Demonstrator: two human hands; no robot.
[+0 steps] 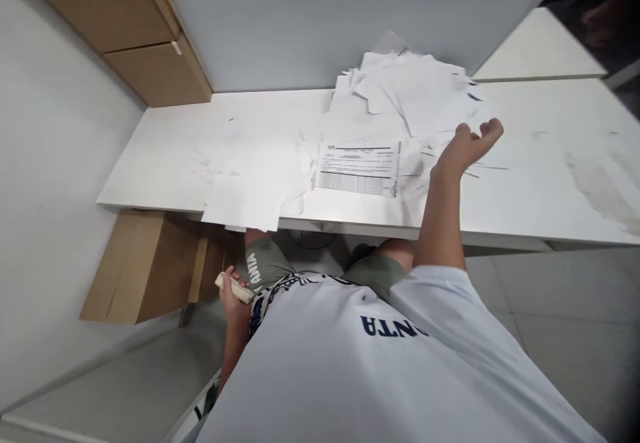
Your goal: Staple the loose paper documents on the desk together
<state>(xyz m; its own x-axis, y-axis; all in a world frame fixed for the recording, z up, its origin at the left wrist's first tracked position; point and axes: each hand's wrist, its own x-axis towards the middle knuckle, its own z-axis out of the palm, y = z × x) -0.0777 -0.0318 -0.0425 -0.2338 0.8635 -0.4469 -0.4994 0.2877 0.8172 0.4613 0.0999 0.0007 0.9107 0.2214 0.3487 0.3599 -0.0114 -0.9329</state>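
Note:
My left hand is low beside my left thigh, its fingers wrapped round a cream oblong object shaped like a stapler. My right hand is over the white table by the right edge of a loose paper pile. Its fingers are loosely bent and apart, with nothing visible in them; whether it touches a sheet I cannot tell. A printed form with lines of text and a table lies left of my right forearm. Blank white sheets lie farther left, overhanging the table's front edge.
The long white table runs along a grey panel. Cardboard boxes stand at its back left corner, and another cardboard box is under its left end. My knees are under the front edge.

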